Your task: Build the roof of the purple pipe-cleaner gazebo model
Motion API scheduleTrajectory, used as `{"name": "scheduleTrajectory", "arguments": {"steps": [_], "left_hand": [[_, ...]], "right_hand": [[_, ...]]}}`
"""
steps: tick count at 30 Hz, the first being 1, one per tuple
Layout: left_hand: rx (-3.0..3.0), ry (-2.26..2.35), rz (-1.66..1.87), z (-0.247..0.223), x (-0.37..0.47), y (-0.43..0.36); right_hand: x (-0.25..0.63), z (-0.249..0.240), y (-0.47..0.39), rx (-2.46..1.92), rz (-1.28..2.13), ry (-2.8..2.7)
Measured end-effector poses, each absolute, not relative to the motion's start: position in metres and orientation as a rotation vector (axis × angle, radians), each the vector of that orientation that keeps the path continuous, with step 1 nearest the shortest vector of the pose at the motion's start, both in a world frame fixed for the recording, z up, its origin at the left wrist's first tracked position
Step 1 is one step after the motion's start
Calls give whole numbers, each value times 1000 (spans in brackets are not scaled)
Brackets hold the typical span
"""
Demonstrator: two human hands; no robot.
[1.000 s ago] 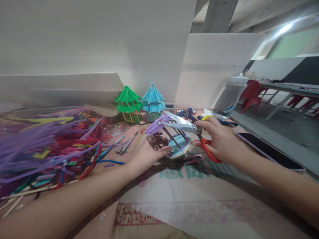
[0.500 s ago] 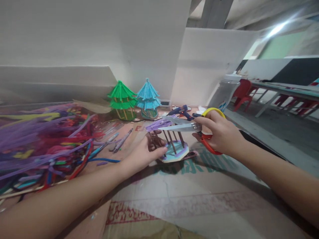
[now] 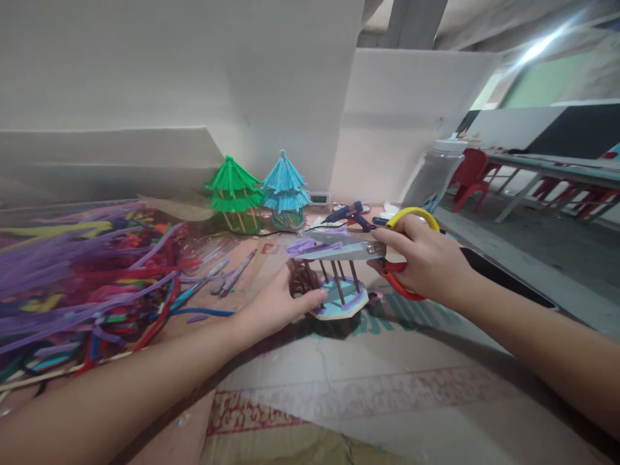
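Near the middle of the table, my left hand [image 3: 285, 294] grips the left side of a small pavilion model [image 3: 345, 298], its thumb on the light-blue base with purple trim. Brown posts rise from that base to purple strips [image 3: 314, 247] at the top. My right hand [image 3: 426, 258] has its fingers through the yellow and red handles of a pair of scissors [image 3: 358, 249]. The blades point left and lie across the purple strips at the top of the posts.
A green model [image 3: 236, 194] and a blue model [image 3: 285, 190] stand at the back. Behind the scissors lies a glue gun [image 3: 349, 213]. Colourful pipe cleaners [image 3: 97, 271] heap at the left, near pens [image 3: 237, 274]. A clear jar [image 3: 436, 174] stands at the back right.
My right hand and the scissors have shifted slightly left, and the blades now overlap more of the purple strips. My left hand keeps its hold on the model.
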State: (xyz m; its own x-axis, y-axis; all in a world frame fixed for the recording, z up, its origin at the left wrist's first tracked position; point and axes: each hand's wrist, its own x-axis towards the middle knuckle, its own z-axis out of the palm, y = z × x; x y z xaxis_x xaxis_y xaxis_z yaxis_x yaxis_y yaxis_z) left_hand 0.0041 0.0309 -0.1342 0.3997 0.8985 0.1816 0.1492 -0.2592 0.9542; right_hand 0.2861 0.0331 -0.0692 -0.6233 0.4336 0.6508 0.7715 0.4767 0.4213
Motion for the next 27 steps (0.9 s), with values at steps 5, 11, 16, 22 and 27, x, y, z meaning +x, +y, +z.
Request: {"name": "scheduleTrajectory", "arguments": {"steps": [5, 11, 16, 22, 27], "left_hand": [[1692, 924, 967, -136, 4, 31], [1683, 909, 944, -135, 3, 32], [1652, 877, 938, -135, 5, 31], [1825, 1086, 1056, -134, -5, 41], [1961, 1085, 1145, -136, -19, 57]], "right_hand": [[284, -69, 30, -1010, -1009, -2256], [289, -70, 29, -1093, -1029, -2303], [292, -74, 27, -1160, -975, -2343], [290, -63, 34, -1361, -425, -2145], [310, -67, 56, -1620, -226, -2049]]}}
